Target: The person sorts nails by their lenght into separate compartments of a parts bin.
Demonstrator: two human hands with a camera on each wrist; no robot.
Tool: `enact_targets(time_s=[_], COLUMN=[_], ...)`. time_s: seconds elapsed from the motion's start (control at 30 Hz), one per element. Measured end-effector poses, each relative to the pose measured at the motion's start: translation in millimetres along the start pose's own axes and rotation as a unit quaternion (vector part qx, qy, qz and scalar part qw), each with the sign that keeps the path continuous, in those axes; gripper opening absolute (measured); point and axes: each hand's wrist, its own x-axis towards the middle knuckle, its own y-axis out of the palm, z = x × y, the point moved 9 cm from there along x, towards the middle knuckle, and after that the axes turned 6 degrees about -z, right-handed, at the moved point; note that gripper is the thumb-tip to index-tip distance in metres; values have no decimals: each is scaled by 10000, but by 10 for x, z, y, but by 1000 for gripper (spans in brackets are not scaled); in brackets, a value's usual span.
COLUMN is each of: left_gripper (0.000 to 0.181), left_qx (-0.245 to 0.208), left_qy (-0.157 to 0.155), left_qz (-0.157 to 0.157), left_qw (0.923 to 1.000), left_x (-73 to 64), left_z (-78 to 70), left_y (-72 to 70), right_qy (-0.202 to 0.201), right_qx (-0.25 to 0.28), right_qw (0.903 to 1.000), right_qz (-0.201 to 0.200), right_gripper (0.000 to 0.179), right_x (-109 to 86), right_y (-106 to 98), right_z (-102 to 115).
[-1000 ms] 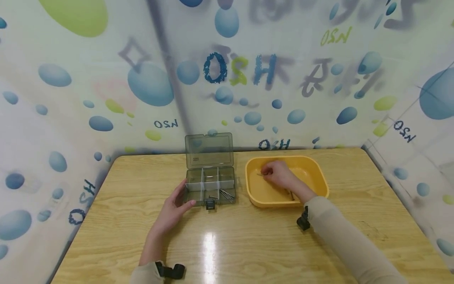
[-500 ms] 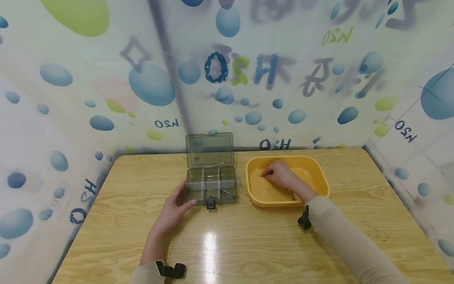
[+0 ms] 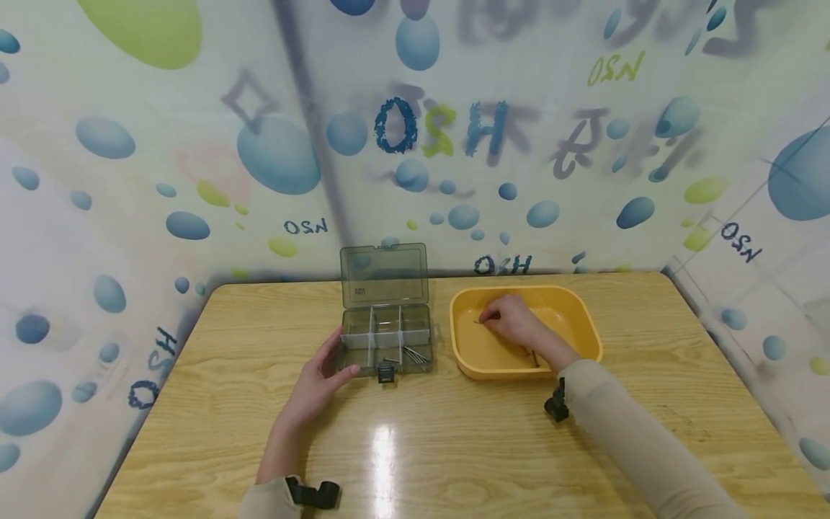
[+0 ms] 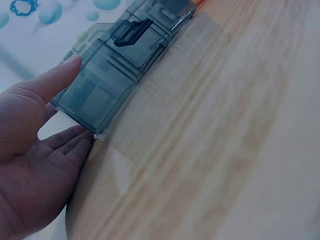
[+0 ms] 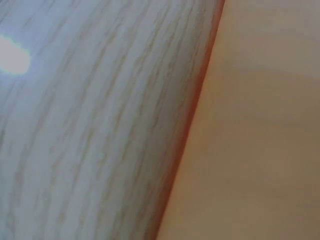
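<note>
A smoky clear compartment box [image 3: 353,358] stands with its lid [image 3: 384,277] raised. Several long metal screws [image 3: 415,355] lie in its front right compartment, and one lies in the front middle. My left hand [image 3: 315,380] rests at the box's left side, thumb on the front corner; in the left wrist view its other fingers are fairly straight against the side. Inside the yellow tray [image 3: 467,371], my right hand [image 3: 515,321] pinches a thin screw [image 3: 478,321], mostly hidden by the fingertips. Another screw [image 3: 534,358] lies in the tray beneath the right wrist.
Both containers stand side by side near the back of a wooden table [image 3: 454,440]. A patterned wall [image 3: 558,238] rises right behind them. The box's black latch [image 3: 385,373] juts out at its front. The right wrist view has only tabletop and the tray's wall [image 5: 250,150].
The right fingers have shifted slightly on the screw, and less of it shows than a second ago. The left hand, box and tray stay in place.
</note>
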Motion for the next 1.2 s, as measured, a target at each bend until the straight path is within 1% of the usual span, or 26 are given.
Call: enact_targets(time_s=[0.23,0.43,0.53,0.63,0.87,1.0,1.1,1.2], left_gripper=[82,82,82,82,81,80,81,82], left_qx=[-57,-63,-46,-39,-40,-31,19,9], left_qy=[26,29,28,16,91,107,58,6], left_qz=[0,-30,-29,-45,-41,-49,-34,-9], left_qw=[10000,10000,10000,10000,9999,9999,10000,10000], left_x=[-9,-11,-18,-26,-30,-28,-17,-4], left_z=[7,3,5,7,-39,-66,-52,-32], left_y=[-10,-21,-29,-40,-39,-35,-24,-6], right_qy=[248,166,91,141,360,281,157,46], right_qx=[157,252,281,395,944,1096,1216,1336], right_qw=[9996,9995,9995,9990,9946,9930,9918,9905], right_qz=[26,-87,-117,-151,-254,-337,-370,-322], right_gripper=[13,13,12,13,15,15,14,14], right_x=[7,26,30,28,36,63,68,78], right_y=[-18,-65,-86,-116,-227,-248,-242,-200], right_z=[-32,32,97,161,309,418,539,668])
